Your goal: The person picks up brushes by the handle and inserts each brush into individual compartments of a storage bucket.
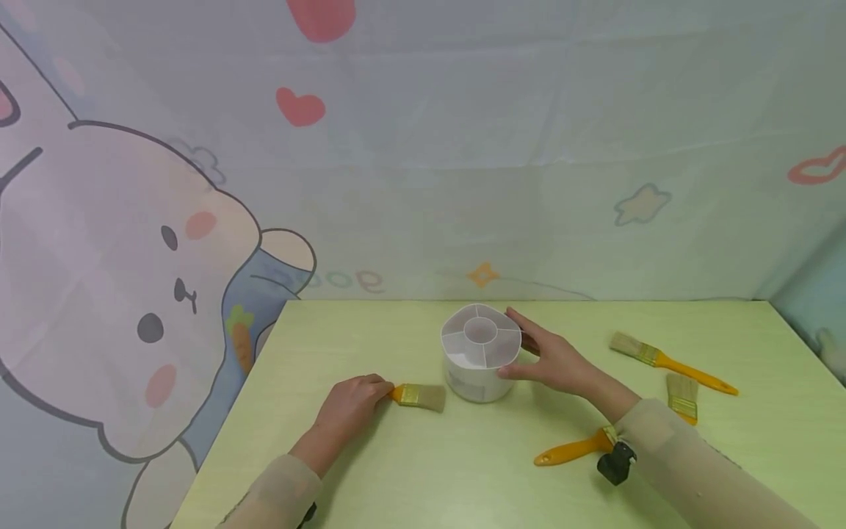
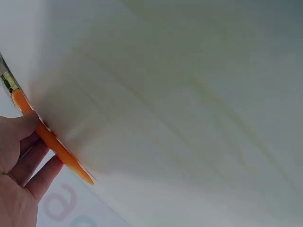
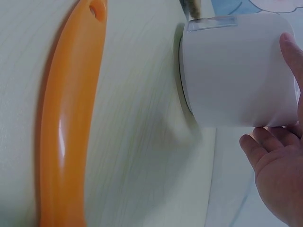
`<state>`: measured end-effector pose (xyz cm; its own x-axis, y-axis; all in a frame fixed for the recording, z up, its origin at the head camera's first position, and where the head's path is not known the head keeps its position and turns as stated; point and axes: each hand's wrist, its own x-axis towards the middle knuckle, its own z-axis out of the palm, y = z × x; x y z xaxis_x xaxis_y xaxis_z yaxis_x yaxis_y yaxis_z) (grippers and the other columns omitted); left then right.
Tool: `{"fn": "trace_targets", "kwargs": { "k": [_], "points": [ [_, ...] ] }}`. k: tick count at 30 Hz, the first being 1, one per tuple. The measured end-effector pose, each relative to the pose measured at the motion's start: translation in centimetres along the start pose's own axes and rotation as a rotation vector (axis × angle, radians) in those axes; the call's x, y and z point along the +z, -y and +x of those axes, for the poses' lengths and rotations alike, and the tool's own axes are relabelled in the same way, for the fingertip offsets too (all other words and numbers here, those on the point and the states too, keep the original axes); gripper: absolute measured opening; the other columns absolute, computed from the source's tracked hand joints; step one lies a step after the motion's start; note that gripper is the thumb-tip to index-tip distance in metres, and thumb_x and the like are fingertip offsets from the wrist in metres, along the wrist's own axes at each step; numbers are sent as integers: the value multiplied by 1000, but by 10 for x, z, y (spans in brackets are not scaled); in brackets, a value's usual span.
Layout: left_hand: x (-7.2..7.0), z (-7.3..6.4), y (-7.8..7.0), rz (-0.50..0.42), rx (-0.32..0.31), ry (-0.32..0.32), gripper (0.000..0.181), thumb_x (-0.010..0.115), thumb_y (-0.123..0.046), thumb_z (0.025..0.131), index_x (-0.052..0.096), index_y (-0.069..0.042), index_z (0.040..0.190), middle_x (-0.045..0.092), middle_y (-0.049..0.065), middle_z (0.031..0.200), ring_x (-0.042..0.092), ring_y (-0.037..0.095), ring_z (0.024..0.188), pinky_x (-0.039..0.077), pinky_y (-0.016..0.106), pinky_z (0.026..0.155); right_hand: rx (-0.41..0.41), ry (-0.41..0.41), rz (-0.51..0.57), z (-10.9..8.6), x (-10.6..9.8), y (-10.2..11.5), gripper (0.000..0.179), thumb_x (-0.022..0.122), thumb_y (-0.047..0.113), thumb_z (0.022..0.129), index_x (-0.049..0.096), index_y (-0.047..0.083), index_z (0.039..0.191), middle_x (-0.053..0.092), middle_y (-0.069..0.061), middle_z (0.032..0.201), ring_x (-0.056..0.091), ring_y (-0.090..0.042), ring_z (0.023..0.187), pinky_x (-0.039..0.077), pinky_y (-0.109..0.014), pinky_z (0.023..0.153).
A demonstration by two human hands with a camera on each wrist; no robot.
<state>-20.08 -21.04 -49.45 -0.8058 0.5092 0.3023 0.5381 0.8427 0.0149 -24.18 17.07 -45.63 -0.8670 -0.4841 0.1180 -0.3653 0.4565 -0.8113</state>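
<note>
My left hand [image 1: 353, 405] pinches the orange handle of a flat paintbrush [image 1: 423, 397] low over the table. Its bristles point right, towards a white round divided organizer [image 1: 480, 378]. In the left wrist view, thumb and fingers of the left hand [image 2: 21, 163] lie about the orange handle [image 2: 64, 153]. The organizer stands upright, with a central round compartment and several sections around it. My right hand [image 1: 558, 360] holds it from the right, thumb on the near side and fingers behind. The right wrist view shows the right hand [image 3: 284, 175] against the organizer's smooth wall [image 3: 236, 71].
Another paintbrush [image 1: 575, 450] lies in front of the right forearm, its bristle end hidden by the sleeve. Two more lie at the right: a long one [image 1: 687, 371] and a partly covered one [image 1: 683, 397]. A printed cloth [image 1: 429, 184] hangs behind the pale green table [image 1: 436, 470].
</note>
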Motion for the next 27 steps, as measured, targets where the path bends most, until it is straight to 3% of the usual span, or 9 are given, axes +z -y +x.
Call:
{"fn": "trace_targets", "kwargs": {
  "k": [5, 17, 23, 27],
  "points": [
    [-7, 1, -2, -71, -55, -64, 20, 84, 1, 87, 82, -12, 103, 79, 3, 99, 76, 25, 91, 67, 41, 78, -2, -1, -9, 1, 1, 0, 106, 87, 30, 93, 20, 2, 170, 29, -24, 172, 47, -46, 148, 41, -59, 121],
    [-35, 12, -13, -174, -31, -315, 26, 91, -2, 82, 83, -7, 107, 80, 5, 100, 77, 24, 87, 67, 39, 72, -1, 1, 5, 0, 0, 0, 105, 86, 30, 93, 20, 2, 170, 29, -24, 172, 47, -46, 148, 42, -59, 121],
    [-51, 21, -22, -249, -105, -334, 27, 89, -7, 86, 83, -6, 113, 80, 7, 104, 77, 24, 88, 68, 37, 73, 10, 2, 4, 1, 1, -2, 106, 87, 30, 93, 20, 2, 170, 30, -24, 172, 47, -46, 148, 42, -58, 121],
    [-60, 34, -28, -355, -172, -342, 28, 87, -8, 89, 83, -6, 116, 81, 8, 106, 77, 23, 90, 67, 39, 75, 25, 5, 11, 1, 1, -3, 107, 87, 32, 93, 19, 5, 171, 31, -22, 172, 46, -45, 149, 42, -58, 121]
  ]
}}
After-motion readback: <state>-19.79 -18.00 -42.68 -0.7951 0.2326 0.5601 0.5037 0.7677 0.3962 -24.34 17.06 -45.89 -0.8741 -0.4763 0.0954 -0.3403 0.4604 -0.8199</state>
